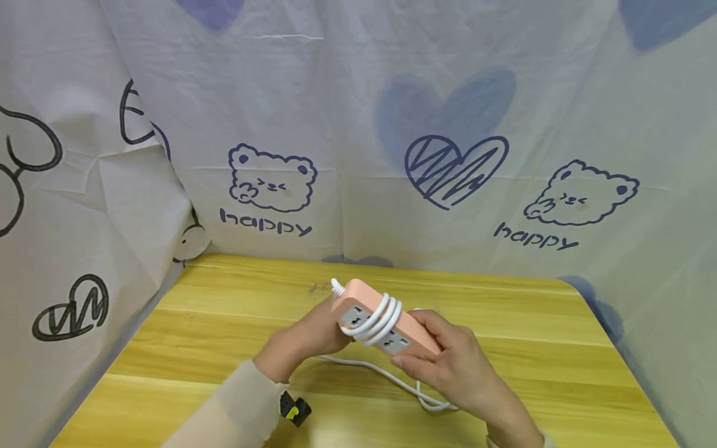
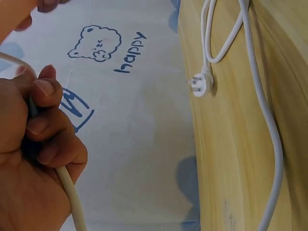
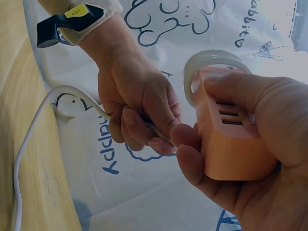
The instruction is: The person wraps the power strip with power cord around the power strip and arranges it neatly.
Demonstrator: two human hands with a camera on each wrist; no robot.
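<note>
A pink power strip (image 1: 411, 333) with white socket faces is tilted above the table, its white cord (image 1: 386, 320) looped several times around its body. My right hand (image 1: 462, 364) grips the strip's right end, thumb on the socket side; slots show on that end in the right wrist view. Behind the other end is my left hand (image 1: 319, 333), partly hidden in the head view. In the left wrist view, the fingers (image 2: 48, 125) of that hand curl round the cord. The loose cord runs down to the table, and its white plug (image 2: 201, 83) lies there with metal prongs showing.
The yellow wood-grain table (image 1: 196, 323) stands against a pale cloth (image 1: 358, 112) printed with bears, hearts and words. A black strap with a yellow label (image 1: 294, 409) is on the left wrist. Slack cord (image 1: 431, 404) crosses the tabletop below the hands.
</note>
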